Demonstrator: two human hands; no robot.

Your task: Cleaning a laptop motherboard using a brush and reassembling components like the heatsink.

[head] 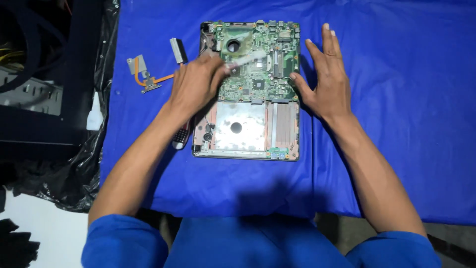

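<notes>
**Opened laptop base steadied while a pale tool is drawn across the board**

The opened laptop base (248, 126) is laid flat on the blue cloth (396, 99) covering the table, near the middle of the view, its green circuit board (258, 54) facing up in the far half and a bare metal tray with a round hole in the near half. A pale, blurred strip-like tool (243, 60) is held over the board by the left hand (196, 84), fingers curled closed around it; what the tool is cannot be told through the blur. The right hand (325, 79) is spread wide, holding nothing, its thumb touching the board's right edge, seemingly so that the base is kept from sliding.

Left of the base, a copper heat pipe with its metal plates (144, 74) and a small silvery bracket (178, 49) are set well apart on the cloth. A dark grilled part (181, 136) is tucked just beside the base's left edge, under the forearm. At the far left, a black case (49, 79) stands on black plastic sheeting (99, 159); its contents are too dark to make out.
</notes>
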